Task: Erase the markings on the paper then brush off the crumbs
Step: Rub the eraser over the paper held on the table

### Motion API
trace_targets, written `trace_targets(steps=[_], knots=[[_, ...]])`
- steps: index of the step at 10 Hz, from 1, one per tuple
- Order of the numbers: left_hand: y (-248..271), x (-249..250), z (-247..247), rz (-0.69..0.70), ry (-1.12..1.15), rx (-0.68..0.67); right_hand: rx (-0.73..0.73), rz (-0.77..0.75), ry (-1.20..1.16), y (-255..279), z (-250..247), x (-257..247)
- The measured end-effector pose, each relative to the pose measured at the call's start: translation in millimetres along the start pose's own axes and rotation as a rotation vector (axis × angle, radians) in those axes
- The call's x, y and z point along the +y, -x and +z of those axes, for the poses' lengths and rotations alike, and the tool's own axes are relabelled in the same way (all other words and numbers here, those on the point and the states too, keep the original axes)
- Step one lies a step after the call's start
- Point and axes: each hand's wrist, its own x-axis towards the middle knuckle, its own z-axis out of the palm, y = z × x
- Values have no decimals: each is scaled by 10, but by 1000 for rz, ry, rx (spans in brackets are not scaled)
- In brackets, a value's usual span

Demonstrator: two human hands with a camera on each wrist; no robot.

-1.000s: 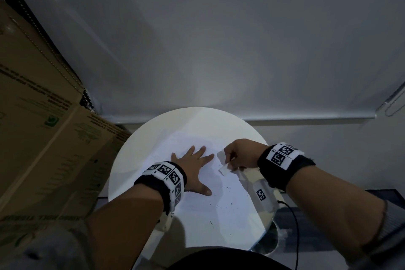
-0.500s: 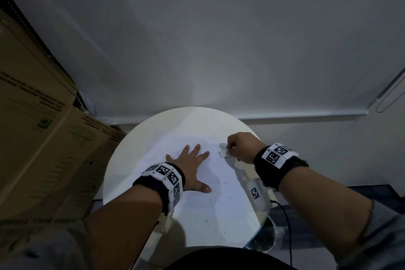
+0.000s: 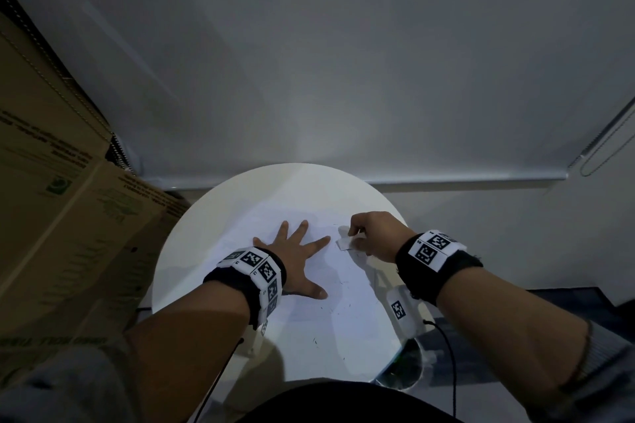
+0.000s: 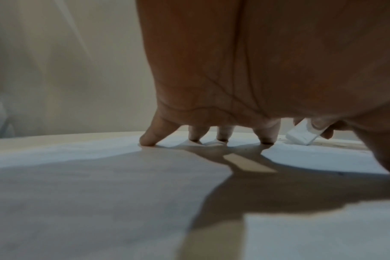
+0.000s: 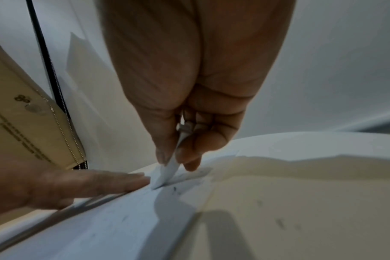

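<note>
A white sheet of paper (image 3: 309, 316) lies on the round white table (image 3: 192, 244). My left hand (image 3: 295, 251) is spread flat on the paper, fingertips (image 4: 147, 140) pressing it down. My right hand (image 3: 374, 233) pinches a white eraser (image 3: 343, 243) between thumb and fingers, its lower end touching the paper just right of my left index finger. The same eraser (image 5: 167, 174) shows in the right wrist view, and again as the eraser (image 4: 301, 135) past my left fingers. Small dark crumbs (image 3: 343, 306) and faint marks (image 5: 175, 189) lie scattered on the paper.
Cardboard boxes (image 3: 62, 216) lean at the table's left side. A grey wall (image 3: 343, 62) rises right behind the table. A black cable (image 3: 446, 354) hangs off the table's right front edge, near a dark round object (image 3: 402, 371) on the floor.
My right hand with the eraser has moved away from me along the paper, toward the far edge. The left hand stays flat on the sheet.
</note>
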Motion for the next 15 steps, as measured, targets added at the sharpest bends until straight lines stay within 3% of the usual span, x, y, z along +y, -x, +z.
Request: trace_targets(steps=[1, 2, 3, 4, 5, 6, 7, 9, 10, 12, 13, 15], knots=[[-3, -1, 12, -3, -2, 15, -196, -24, 10, 41, -10, -19], [-6, 2, 4, -3, 2, 14, -172, -45, 98, -17, -40, -77], [-8, 7, 1, -6, 3, 15, -22, -47, 102, -51, -56, -109], [-6, 6, 13, -8, 0, 23, -207, -55, 38, 25, -33, -94], [-15, 5, 10, -4, 6, 21, -190, -50, 80, 14, -16, -112], [-2, 11, 11, -7, 11, 24, -17, -25, 57, -37, -29, -105], [9, 18, 12, -5, 17, 23, -229, -24, 41, 36, -49, -49], [1, 22, 8, -13, 19, 16, -94, -10, 80, 37, -106, -9], [16, 26, 3, -11, 18, 16, -275, -26, 64, 75, -97, 36], [8, 20, 0, -9, 20, 13, -136, -19, 38, 62, -81, 15], [17, 22, -4, -8, 19, 12, -318, -15, 6, 122, -84, 22], [1, 19, 6, -9, 5, 16, -31, -39, 29, 6, -5, -64]])
